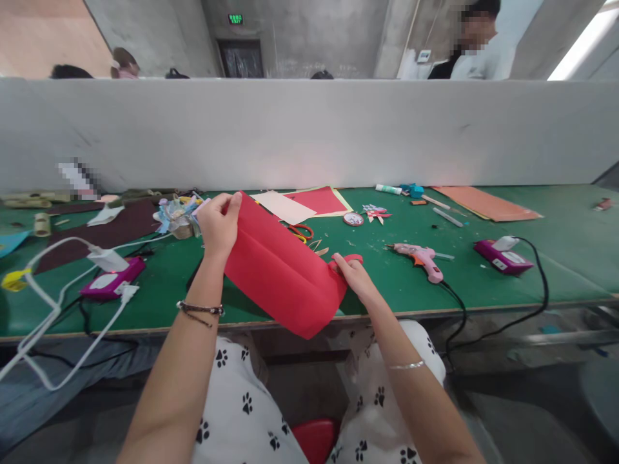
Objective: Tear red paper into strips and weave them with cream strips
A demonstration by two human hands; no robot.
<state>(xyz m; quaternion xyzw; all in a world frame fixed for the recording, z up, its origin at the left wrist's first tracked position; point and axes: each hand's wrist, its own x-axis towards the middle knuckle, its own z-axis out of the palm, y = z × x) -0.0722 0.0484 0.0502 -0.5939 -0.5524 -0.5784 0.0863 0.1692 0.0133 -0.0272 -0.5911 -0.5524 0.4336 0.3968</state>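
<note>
A large sheet of red paper (pixel 280 270) is held up over the table's front edge, bent along its length. My left hand (pixel 220 222) pinches its upper left corner between thumb and fingers. At the sheet's right end my right hand (pixel 355 277) is closed on the paper, its fingers partly hidden. A small curled red part (pixel 355 258) shows beside those fingers; I cannot tell if it belongs to the sheet. Just behind the sheet lie orange-handled scissors (pixel 304 230), partly covered.
On the green table (pixel 387 290) lie a pink glue gun (pixel 420 256) with a black cord, purple power strips (pixel 113 280) with white cables, a round tin (pixel 353 219), a glue stick (pixel 388 189) and orange paper (pixel 488 203). A white partition (pixel 309 129) stands behind.
</note>
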